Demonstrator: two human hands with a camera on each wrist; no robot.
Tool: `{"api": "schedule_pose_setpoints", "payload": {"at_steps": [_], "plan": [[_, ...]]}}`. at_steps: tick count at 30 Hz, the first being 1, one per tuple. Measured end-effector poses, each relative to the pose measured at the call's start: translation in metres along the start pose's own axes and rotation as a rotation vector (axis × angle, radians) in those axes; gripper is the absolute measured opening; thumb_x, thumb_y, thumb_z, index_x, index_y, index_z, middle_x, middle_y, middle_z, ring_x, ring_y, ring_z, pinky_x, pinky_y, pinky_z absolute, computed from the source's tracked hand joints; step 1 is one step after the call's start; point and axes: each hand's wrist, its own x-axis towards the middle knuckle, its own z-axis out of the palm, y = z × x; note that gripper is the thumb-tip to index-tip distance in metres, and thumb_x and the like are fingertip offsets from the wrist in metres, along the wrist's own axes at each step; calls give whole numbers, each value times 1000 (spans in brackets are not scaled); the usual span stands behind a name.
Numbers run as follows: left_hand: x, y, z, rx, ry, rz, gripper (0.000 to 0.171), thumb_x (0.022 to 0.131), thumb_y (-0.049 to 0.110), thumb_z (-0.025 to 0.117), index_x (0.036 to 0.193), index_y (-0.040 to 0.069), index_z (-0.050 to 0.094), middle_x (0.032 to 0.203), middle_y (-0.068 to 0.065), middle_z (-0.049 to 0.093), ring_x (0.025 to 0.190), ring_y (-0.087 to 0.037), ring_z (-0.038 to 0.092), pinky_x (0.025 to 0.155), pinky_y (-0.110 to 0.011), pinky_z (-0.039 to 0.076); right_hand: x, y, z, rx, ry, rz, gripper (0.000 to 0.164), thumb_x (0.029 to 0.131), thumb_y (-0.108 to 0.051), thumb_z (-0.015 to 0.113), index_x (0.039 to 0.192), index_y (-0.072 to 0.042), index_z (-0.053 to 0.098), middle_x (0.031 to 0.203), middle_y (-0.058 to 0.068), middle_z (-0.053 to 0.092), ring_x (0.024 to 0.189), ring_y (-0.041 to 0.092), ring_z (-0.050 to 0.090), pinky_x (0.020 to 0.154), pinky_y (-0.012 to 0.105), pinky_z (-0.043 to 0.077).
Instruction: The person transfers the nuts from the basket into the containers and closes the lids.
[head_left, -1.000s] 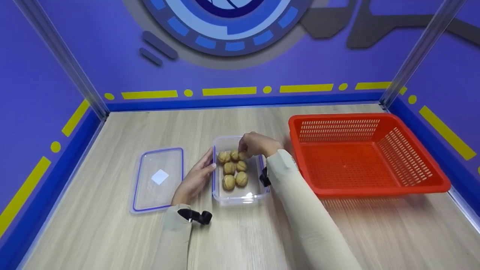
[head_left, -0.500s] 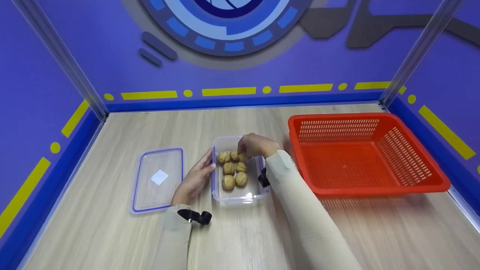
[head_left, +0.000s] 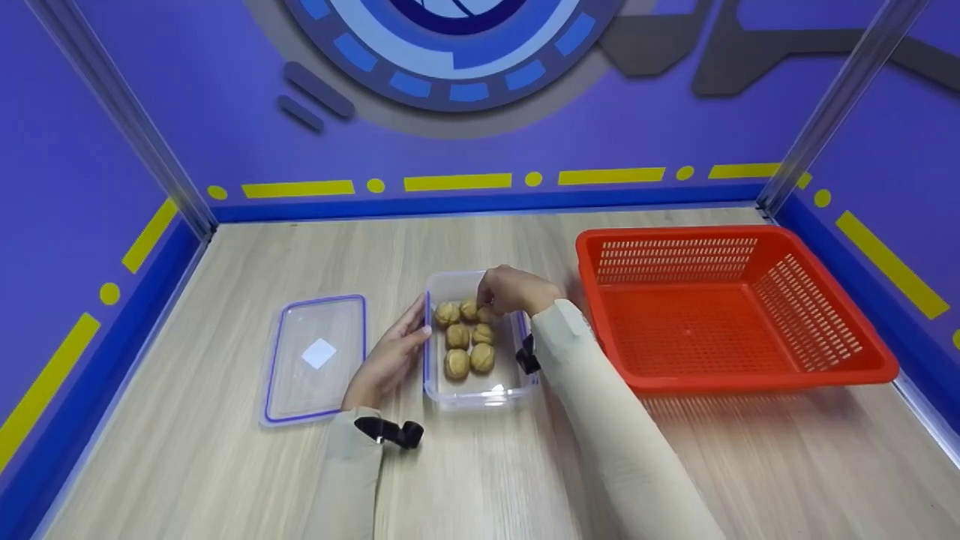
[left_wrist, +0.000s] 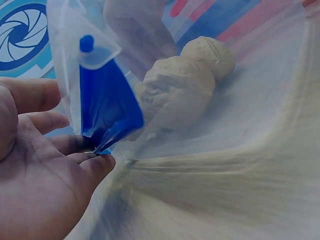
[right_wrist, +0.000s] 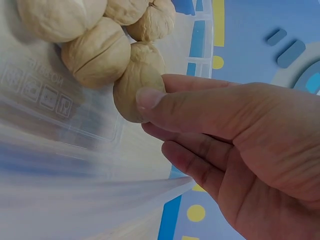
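Note:
A clear plastic food container stands uncovered in the middle of the table, with several walnuts grouped inside. My left hand rests against its left side; in the left wrist view the fingers touch the blue side latch. Reaching into the far right part of the container, my right hand holds one walnut between thumb and fingers. That walnut touches its neighbours in the right wrist view. From the head view, the right hand partly covers it and the container's far corner.
To the left lies the clear lid with a blue seal, a white diamond-shaped patch showing on it. A red plastic basket stands on the right, close to the right forearm. Purple walls border the wooden table.

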Motion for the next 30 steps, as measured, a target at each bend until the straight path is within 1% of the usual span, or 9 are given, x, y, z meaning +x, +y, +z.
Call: {"api": "schedule_pose_setpoints", "payload": {"at_steps": [6,10,15,19,22,25,28,30], "plan": [[1,0,0,-9,-3,9,66,98,0,39,154,4,4,161,-16,-6,149,-30,-7,123,-42,-1,0,0,-2,-21,2,-32,28,78,-2,75,105,-7,75,104,10,72,87,17,58,87,34,55],[2,1,0,-2,2,9,67,98,1,40,154,5,5,161,-14,-6,149,-29,-7,123,-41,0,1,2,-2,-16,2,-45,29,77,1,72,105,-6,75,105,12,72,87,18,58,86,34,55],[1,1,1,7,17,1,67,98,1,41,154,5,5,162,-15,-4,150,-29,-6,123,-42,0,0,2,-3,-10,-1,-57,29,78,2,69,105,-8,75,103,9,72,90,20,60,86,34,55],[1,1,1,2,24,-7,66,98,0,39,154,5,5,162,-14,-4,150,-28,-6,123,-41,0,0,3,-3,-16,0,-83,29,78,2,68,103,-9,76,103,9,72,93,21,62,85,33,55],[1,2,2,15,34,-20,65,98,0,38,155,7,7,162,-13,-2,150,-27,-4,123,-40,2,-1,4,-4,22,-1,-92,31,76,3,68,105,-7,74,104,9,72,95,21,63,85,33,56],[0,4,2,53,26,-14,64,99,1,38,154,6,7,162,-14,-2,150,-28,-3,123,-40,3,-2,5,-4,62,3,-97,33,78,3,66,109,-5,72,106,10,72,97,22,64,86,34,55],[-1,7,2,111,22,-7,63,99,2,40,154,4,8,161,-18,-1,149,-31,-2,123,-42,4,-3,7,-4,89,17,-110,32,83,-1,62,114,-3,69,109,11,71,99,24,65,89,35,55],[-3,9,1,168,35,-8,63,99,3,42,154,4,11,160,-20,1,149,-34,0,122,-44,6,-4,9,-4,116,34,-122,31,87,-6,61,118,-3,68,111,12,71,101,24,65,91,36,55]]}}
